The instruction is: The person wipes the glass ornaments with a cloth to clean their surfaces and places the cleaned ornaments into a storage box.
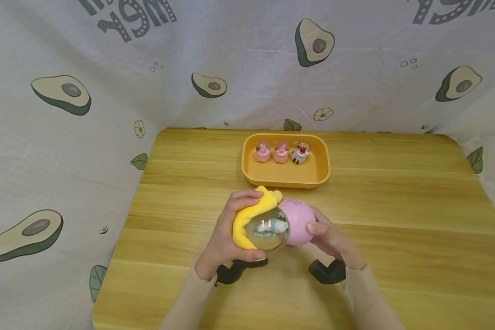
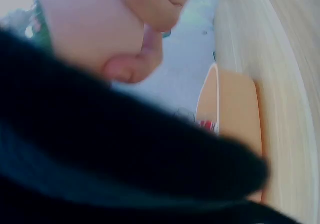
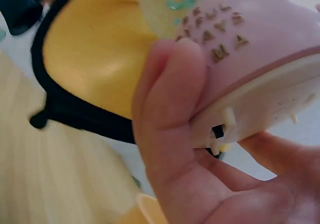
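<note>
A snow globe lies on its side between the hands in the head view, its clear dome to the left and its pink base to the right. Inside sits a small pale figure. My left hand grips a yellow cloth wrapped around the dome. With thumb and fingers, my right hand holds the base. The right wrist view shows raised gold letters on the base, its cream underside, and the yellow cloth with black edging.
Behind the hands stands a yellow tray on the wooden table. Three small snow globes line its back: two pink ones and a grey-white one. A white curtain with avocado prints hangs around the table.
</note>
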Action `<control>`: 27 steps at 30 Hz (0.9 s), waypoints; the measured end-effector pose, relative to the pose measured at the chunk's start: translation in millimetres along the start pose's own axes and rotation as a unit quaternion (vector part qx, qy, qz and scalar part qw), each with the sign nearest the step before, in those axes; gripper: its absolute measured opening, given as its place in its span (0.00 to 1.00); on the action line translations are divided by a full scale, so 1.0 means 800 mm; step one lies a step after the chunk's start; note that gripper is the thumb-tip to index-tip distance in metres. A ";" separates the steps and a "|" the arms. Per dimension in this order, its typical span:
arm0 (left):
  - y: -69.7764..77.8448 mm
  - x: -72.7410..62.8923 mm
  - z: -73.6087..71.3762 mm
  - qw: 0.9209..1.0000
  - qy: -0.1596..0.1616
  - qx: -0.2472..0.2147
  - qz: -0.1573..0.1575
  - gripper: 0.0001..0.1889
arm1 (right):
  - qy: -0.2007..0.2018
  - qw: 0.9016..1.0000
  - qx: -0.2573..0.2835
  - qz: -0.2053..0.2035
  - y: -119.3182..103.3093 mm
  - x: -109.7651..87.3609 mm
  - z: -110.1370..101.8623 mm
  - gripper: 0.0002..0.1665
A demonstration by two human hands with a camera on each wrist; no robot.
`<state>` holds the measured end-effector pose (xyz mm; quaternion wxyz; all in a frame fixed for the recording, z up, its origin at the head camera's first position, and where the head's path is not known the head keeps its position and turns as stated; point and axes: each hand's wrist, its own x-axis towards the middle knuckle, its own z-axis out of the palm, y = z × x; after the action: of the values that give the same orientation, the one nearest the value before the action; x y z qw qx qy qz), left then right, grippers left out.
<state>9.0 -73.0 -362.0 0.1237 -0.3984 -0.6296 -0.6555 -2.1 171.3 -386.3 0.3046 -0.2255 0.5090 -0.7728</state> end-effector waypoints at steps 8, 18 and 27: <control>0.000 0.002 -0.006 0.996 -0.070 0.041 -0.030 0.45 | -0.005 0.972 -0.223 -0.075 -0.036 0.004 -0.010 0.37; -0.006 0.004 -0.009 0.991 -0.106 0.060 -0.054 0.50 | 0.019 0.893 -0.428 -0.136 -0.062 0.004 0.008 0.48; -0.014 0.006 -0.016 0.986 -0.115 0.043 -0.110 0.48 | 0.007 0.768 -0.609 -0.197 -0.070 -0.005 0.034 0.43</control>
<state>-6.4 -80.9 -365.4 -0.0055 -0.3940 -0.7068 -0.5875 5.4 172.9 -323.9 -0.0594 -0.4541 0.8194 -0.3449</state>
